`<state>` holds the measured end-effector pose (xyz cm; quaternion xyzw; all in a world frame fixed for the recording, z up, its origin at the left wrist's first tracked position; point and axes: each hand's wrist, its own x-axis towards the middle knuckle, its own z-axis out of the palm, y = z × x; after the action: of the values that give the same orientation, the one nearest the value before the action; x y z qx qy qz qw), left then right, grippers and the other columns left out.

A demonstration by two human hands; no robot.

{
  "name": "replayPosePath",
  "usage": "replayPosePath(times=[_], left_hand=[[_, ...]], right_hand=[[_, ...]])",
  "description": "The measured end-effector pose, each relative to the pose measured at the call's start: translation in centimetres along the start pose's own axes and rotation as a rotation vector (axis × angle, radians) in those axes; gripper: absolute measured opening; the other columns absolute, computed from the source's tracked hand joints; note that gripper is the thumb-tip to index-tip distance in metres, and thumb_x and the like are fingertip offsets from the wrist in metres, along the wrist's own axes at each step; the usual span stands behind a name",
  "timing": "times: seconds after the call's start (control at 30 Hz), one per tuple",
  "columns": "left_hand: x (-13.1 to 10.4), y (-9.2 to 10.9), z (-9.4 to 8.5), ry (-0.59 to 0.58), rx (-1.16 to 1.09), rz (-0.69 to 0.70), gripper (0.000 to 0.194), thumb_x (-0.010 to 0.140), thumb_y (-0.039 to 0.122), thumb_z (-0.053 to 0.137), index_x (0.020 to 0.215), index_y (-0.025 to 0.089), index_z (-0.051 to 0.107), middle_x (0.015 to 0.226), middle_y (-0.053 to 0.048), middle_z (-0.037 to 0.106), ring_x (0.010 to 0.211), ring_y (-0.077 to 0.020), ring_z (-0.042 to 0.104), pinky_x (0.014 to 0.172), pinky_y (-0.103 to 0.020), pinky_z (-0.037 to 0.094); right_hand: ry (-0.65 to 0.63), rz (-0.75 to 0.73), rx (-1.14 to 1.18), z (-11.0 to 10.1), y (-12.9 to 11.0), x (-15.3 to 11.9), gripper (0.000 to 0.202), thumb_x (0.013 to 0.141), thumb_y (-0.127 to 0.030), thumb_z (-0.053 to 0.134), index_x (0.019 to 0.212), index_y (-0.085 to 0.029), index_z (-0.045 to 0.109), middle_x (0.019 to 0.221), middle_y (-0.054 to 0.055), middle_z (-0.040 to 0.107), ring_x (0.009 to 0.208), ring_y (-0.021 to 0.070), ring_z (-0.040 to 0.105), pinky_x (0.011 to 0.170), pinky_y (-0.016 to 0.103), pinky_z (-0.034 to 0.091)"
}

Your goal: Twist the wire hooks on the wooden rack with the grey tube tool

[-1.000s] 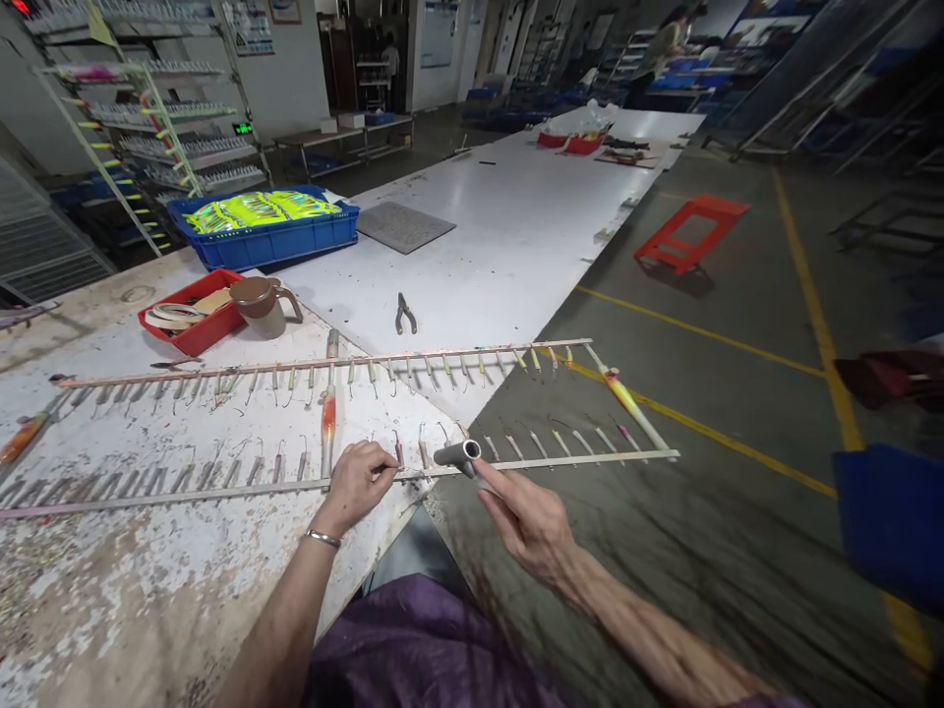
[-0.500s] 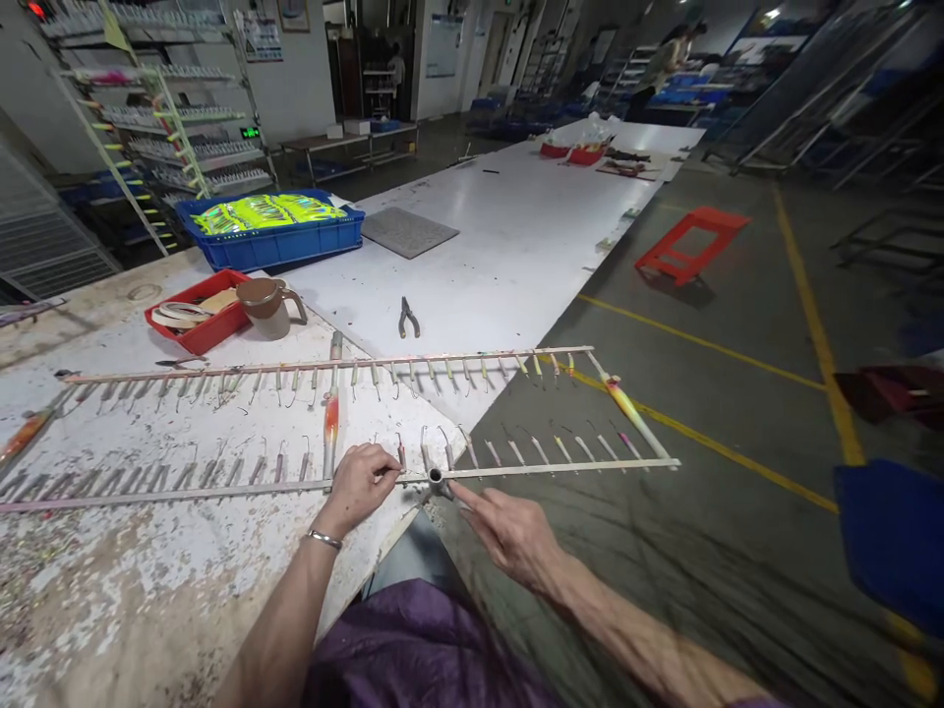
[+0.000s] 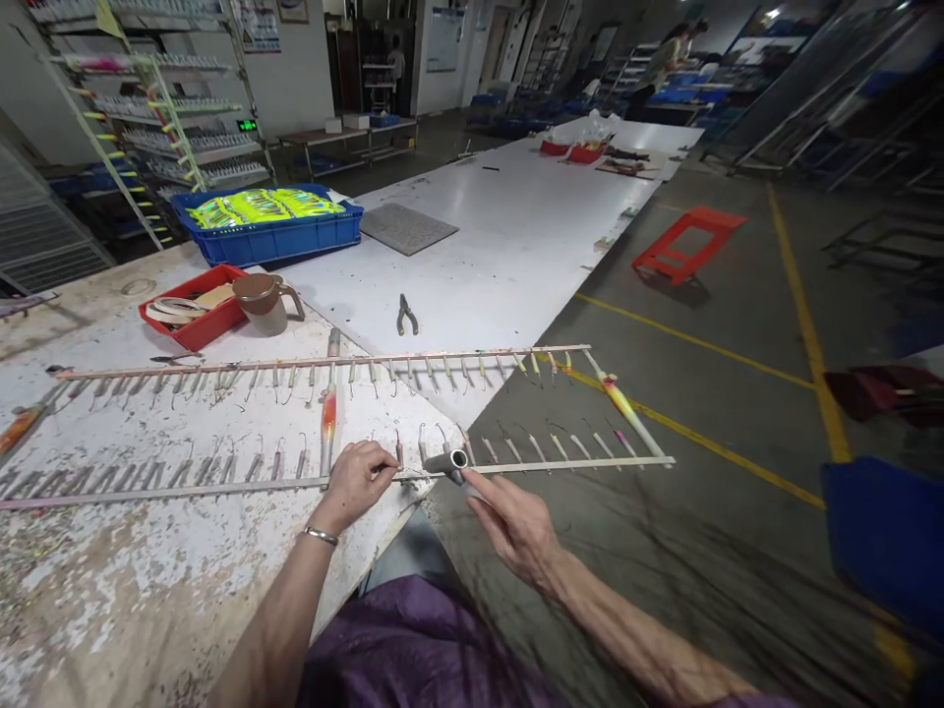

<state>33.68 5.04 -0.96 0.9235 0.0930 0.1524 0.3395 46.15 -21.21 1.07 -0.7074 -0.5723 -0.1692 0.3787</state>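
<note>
A long rack of pale wooden strips (image 3: pixel 567 465) lies across the table corner and extends beyond its edge. Small pegs with thin wire hooks line both strips. Over the near strip, my right hand (image 3: pixel 516 521) is closed round a hammer with a tube-shaped metal head (image 3: pixel 446 461), its round open end facing me. My left hand (image 3: pixel 360 480) pinches at that same strip, left of the hammer head; whatever is between its fingertips is too small to make out. An orange-and-white crossbar (image 3: pixel 328 413) joins the strips just beyond my left hand.
Pliers (image 3: pixel 406 315) lie beyond the rack. To the left stand a brown mug (image 3: pixel 264 303), a red tray (image 3: pixel 199 329) with tape rolls, and a blue crate (image 3: pixel 295 236) of bright yellow packets. A grey mat (image 3: pixel 408 229) lies behind. On the floor is a red stool (image 3: pixel 689 244).
The hammer head has tipped over from nearly upright and shifted slightly right, with my right hand. My left hand stays pinched at the strip.
</note>
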Motion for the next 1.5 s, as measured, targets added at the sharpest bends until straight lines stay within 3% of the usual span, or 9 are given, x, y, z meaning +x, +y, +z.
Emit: replayPosePath(times=[0.13, 0.3, 0.47, 0.57, 0.67, 0.83, 1.17, 1.37, 1.5], left_hand=[[0.0, 0.2, -0.3, -0.025, -0.003, 0.005, 0.016, 0.094, 0.013, 0.068, 0.088, 0.023, 0.078, 0.087, -0.002, 0.077, 0.087, -0.0202, 0.071, 0.086, -0.036, 0.05], [0.1, 0.3, -0.4, -0.031, -0.007, 0.009, 0.015, 0.094, 0.013, 0.068, 0.09, 0.023, 0.079, 0.088, -0.002, 0.078, 0.088, -0.0207, 0.071, 0.087, -0.037, 0.049], [0.1, 0.1, -0.4, -0.028, -0.006, 0.012, 0.015, 0.095, 0.014, 0.068, 0.09, 0.023, 0.079, 0.088, -0.002, 0.078, 0.087, -0.0202, 0.071, 0.087, -0.037, 0.05], [0.1, 0.1, -0.3, -0.019, 0.009, 0.01, 0.015, 0.096, 0.016, 0.067, 0.097, 0.024, 0.079, 0.091, -0.003, 0.078, 0.088, -0.0205, 0.071, 0.087, -0.037, 0.05], [0.0, 0.1, -0.1, -0.012, 0.04, 0.003, 0.017, 0.098, 0.017, 0.065, 0.102, 0.025, 0.08, 0.093, -0.003, 0.079, 0.09, -0.0209, 0.071, 0.088, -0.037, 0.05], [-0.1, 0.1, 0.2, -0.021, 0.081, 0.007, 0.019, 0.101, 0.018, 0.061, 0.101, 0.025, 0.078, 0.095, -0.004, 0.078, 0.094, -0.0222, 0.07, 0.091, -0.039, 0.049], [0.0, 0.5, 0.1, -0.085, 0.161, 0.031, 0.021, 0.106, 0.019, 0.053, 0.098, 0.022, 0.072, 0.096, -0.006, 0.076, 0.095, -0.0247, 0.068, 0.09, -0.042, 0.048], [-0.1, 0.6, 0.1, -0.086, 0.168, 0.035, 0.02, 0.104, 0.016, 0.055, 0.097, 0.023, 0.071, 0.096, -0.006, 0.076, 0.096, -0.0249, 0.068, 0.09, -0.042, 0.049], [-0.1, 0.6, 0.2, -0.084, 0.17, 0.039, 0.019, 0.104, 0.016, 0.056, 0.097, 0.023, 0.072, 0.094, -0.006, 0.076, 0.094, -0.0247, 0.068, 0.09, -0.041, 0.049]], right_hand=[[-0.055, -0.012, -0.102, 0.6, 0.9, 0.3, 0.043, 0.109, -0.018, 0.052, 0.15, -0.019, 0.065, 0.067, -0.004, 0.058, 0.051, 0.0134, 0.054, 0.047, 0.023, 0.042], [0.028, 0.025, -0.089, 0.8, 0.9, 0.1, 0.05, 0.108, -0.016, 0.053, 0.158, -0.019, 0.056, 0.073, 0.0, 0.064, 0.056, 0.0151, 0.059, 0.055, 0.023, 0.049], [-0.073, 0.058, -0.171, 0.8, 0.8, -0.3, 0.042, 0.11, -0.022, 0.051, 0.149, -0.019, 0.066, 0.069, 0.0, 0.07, 0.053, 0.0157, 0.066, 0.049, 0.022, 0.051], [0.009, 0.184, -0.146, 0.4, 1.0, -0.3, 0.046, 0.109, -0.022, 0.052, 0.155, -0.017, 0.06, 0.102, 0.012, 0.084, 0.083, 0.0222, 0.082, 0.072, 0.027, 0.066], [0.041, 0.269, -0.077, 0.3, 0.8, -0.4, 0.047, 0.11, -0.025, 0.052, 0.155, -0.017, 0.058, 0.122, 0.017, 0.083, 0.099, 0.0262, 0.084, 0.082, 0.031, 0.07], [-0.011, 0.265, 0.034, 1.1, 0.1, -1.0, 0.04, 0.109, -0.025, 0.052, 0.145, -0.019, 0.068, 0.111, 0.013, 0.086, 0.092, 0.026, 0.085, 0.076, 0.032, 0.071], [0.03, 0.17, 0.062, 0.4, -0.6, 0.6, 0.045, 0.108, -0.018, 0.053, 0.153, -0.02, 0.061, 0.101, 0.011, 0.084, 0.078, 0.0212, 0.081, 0.065, 0.027, 0.066], [-0.034, 0.018, -0.052, 1.0, -0.4, 0.5, 0.048, 0.107, -0.018, 0.054, 0.153, -0.022, 0.062, 0.067, -0.002, 0.064, 0.051, 0.0149, 0.06, 0.047, 0.023, 0.049], [-0.04, 0.043, -0.004, 0.2, -0.4, 1.0, 0.051, 0.106, -0.016, 0.056, 0.156, -0.022, 0.06, 0.07, -0.002, 0.064, 0.054, 0.0152, 0.06, 0.052, 0.024, 0.05]])
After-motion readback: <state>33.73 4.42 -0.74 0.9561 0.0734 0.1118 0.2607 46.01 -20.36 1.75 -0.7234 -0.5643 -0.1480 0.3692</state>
